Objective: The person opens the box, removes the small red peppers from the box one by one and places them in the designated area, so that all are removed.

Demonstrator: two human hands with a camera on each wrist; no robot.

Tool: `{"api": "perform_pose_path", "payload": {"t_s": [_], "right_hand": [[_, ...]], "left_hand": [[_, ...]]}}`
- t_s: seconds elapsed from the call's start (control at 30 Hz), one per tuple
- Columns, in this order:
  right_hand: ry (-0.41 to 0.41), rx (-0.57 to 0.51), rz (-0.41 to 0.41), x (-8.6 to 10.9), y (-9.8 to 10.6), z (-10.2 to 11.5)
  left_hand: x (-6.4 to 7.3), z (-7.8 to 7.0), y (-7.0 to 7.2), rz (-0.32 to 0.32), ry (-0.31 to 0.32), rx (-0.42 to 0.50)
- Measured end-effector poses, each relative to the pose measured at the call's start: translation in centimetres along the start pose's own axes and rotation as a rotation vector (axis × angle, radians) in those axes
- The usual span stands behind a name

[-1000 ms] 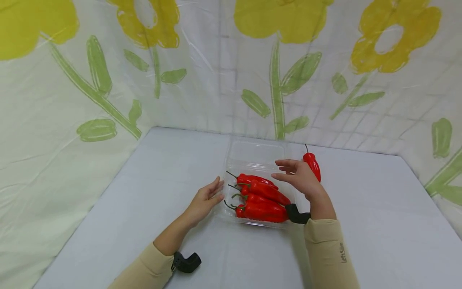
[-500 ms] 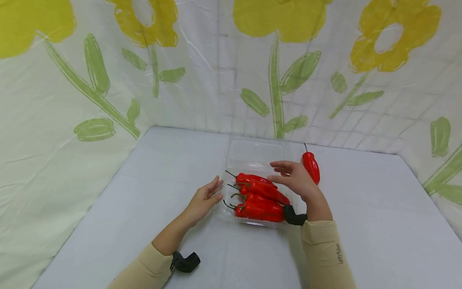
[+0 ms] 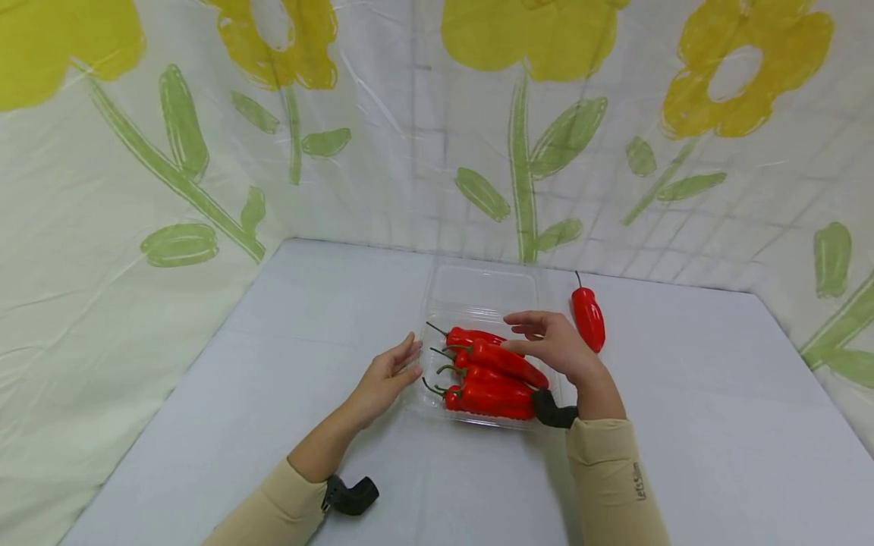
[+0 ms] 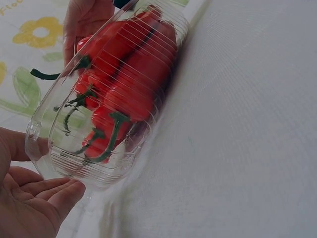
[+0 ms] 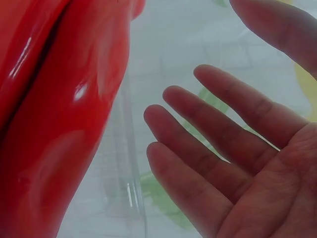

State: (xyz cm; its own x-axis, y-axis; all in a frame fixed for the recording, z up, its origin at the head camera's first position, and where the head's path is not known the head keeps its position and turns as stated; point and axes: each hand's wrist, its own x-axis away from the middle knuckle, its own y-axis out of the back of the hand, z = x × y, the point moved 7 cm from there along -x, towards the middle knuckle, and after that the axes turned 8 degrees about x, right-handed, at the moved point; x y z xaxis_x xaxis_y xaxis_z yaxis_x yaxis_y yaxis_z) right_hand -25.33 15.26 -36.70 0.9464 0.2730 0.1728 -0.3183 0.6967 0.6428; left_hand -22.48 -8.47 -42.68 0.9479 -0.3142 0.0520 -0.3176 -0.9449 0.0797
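Observation:
Several red peppers with green stems lie side by side in a clear plastic clamshell container, its lid folded back. My left hand is at the container's left end; in the left wrist view its relaxed fingers are against the clear wall. Over the container's right part hovers my right hand, holding nothing. The right wrist view has that hand with its fingers spread, apart from a large pepper. It partly hides the rearmost pepper.
One loose red pepper lies on the white tabletop, right of the container and behind my right hand. A white curtain with yellow flowers hangs along the table's back edge.
My right hand has shifted left and slightly nearer to me over the container, so the loose pepper shows more fully. The left hand, the container and the peppers have stayed put.

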Motion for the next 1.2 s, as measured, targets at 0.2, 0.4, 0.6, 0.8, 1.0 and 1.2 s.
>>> {"api": "perform_pose_path", "payload": {"t_s": [0.2, 0.4, 0.6, 0.8, 1.0, 1.2], "right_hand": [[0.032, 0.009, 0.023, -0.1, -0.3, 0.1], [0.027, -0.001, 0.038, -0.1, -0.6, -0.1], [0.029, -0.009, 0.049, -0.2, -0.9, -0.3], [0.046, -0.011, 0.079, -0.3, -1.3, -0.5], [0.036, 0.004, 0.104, -0.5, -1.6, -0.9], [0.027, 0.049, 0.125, -0.6, -2.1, -1.1]], "left_hand": [[0.0, 0.0, 0.0, -0.002, -0.002, 0.005], [0.1, 0.1, 0.0, -0.007, -0.004, 0.006], [0.1, 0.1, -0.1, -0.003, -0.004, -0.009], [0.1, 0.0, -0.1, -0.002, -0.003, -0.009], [0.0, 0.1, 0.0, -0.003, -0.007, -0.008], [0.0, 0.2, -0.1, 0.003, -0.011, -0.001]]}}
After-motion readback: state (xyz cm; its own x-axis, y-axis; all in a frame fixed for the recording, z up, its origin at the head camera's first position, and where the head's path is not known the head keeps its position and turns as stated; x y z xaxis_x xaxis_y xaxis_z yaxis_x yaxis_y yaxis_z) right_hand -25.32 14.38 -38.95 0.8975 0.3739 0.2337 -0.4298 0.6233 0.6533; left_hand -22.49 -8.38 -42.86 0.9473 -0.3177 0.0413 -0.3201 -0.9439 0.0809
